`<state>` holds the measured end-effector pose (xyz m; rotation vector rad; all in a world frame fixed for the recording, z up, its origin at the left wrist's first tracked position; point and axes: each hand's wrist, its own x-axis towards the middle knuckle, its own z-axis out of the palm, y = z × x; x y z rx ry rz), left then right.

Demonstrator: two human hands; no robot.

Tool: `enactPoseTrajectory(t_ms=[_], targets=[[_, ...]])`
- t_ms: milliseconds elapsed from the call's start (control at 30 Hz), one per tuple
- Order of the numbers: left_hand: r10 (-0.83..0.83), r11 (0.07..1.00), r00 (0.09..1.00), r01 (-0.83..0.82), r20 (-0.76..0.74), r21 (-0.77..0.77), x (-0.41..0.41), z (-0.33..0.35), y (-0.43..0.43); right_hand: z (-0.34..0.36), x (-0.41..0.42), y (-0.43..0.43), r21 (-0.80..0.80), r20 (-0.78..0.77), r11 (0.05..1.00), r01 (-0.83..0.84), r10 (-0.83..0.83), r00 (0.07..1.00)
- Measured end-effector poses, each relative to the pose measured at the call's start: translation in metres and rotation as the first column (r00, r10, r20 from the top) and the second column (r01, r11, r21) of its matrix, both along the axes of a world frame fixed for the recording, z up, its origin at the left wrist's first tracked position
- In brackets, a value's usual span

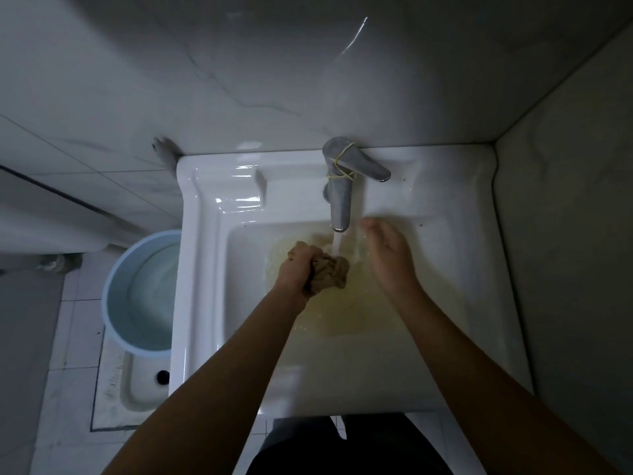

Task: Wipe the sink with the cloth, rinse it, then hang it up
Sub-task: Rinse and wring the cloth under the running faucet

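A white ceramic sink point(205, 234) fills the middle of the view, with yellowish water pooled in its basin. My left hand point(297, 269) is shut on a bunched brown cloth point(330, 271), held in the basin just below and left of the running water. The stream falls from a steel faucet point(339, 200) with a rubber band wound round it. My right hand point(387, 250) hovers to the right of the stream, fingers apart, holding nothing.
A light blue bucket point(116, 323) with water stands on the floor left of the sink, over a squat pan point(137, 389). Marble-look tiled walls close in behind and on the right. My dark trousers show below the sink's front edge.
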<state>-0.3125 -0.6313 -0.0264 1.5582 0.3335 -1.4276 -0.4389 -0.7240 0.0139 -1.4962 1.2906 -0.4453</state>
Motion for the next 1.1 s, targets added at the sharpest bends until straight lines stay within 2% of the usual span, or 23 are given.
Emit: enactPoseTrajectory(t_ms=[100,200,467,567,667,733,800,867,967,1100], targets=[[0.033,0.999,0.999,-0.033,0.025,-0.013,0.003,0.008,0.014,0.043,0.002,-0.021,-0.068,0.175,0.998,0.015,-0.003,0.985],[0.054,0.998,0.997,-0.051,0.059,-0.047,0.007,0.02,0.027,0.067,0.015,-0.041,-0.123,0.128,0.991,-0.045,0.061,0.99],[0.004,0.972,0.984,0.039,0.178,-0.233,0.006,0.064,0.051,0.044,0.005,-0.043,-0.027,0.132,0.999,0.031,-0.028,0.991],[-0.007,0.954,0.99,0.049,0.144,-0.296,0.007,0.074,0.055,0.034,-0.01,-0.029,0.089,0.157,0.994,0.063,-0.076,0.985],[-0.062,0.935,0.995,0.085,0.078,-0.344,0.003,0.091,0.055,0.018,-0.023,-0.002,0.292,0.078,0.953,0.085,-0.113,0.991],[-0.091,0.934,0.994,0.109,0.067,-0.341,0.001,0.096,0.055,0.008,-0.029,0.023,0.518,0.075,0.855,0.01,-0.057,0.996],[-0.131,0.934,0.987,0.153,0.089,-0.323,-0.002,0.1,0.054,0.006,-0.031,0.042,0.685,0.2,0.718,-0.121,-0.026,0.979],[-0.189,0.932,0.958,0.245,0.217,-0.266,-0.003,0.097,0.055,0.015,-0.029,0.051,0.727,0.322,0.646,-0.233,-0.021,0.947],[-0.246,0.907,0.862,0.366,0.443,-0.207,0.004,0.095,0.059,0.03,-0.029,0.046,0.67,0.365,0.685,-0.287,0.033,0.931],[-0.26,0.877,0.825,0.42,0.502,-0.235,0.007,0.101,0.056,0.043,-0.027,0.033,0.653,0.314,0.702,-0.284,0.091,0.945]])
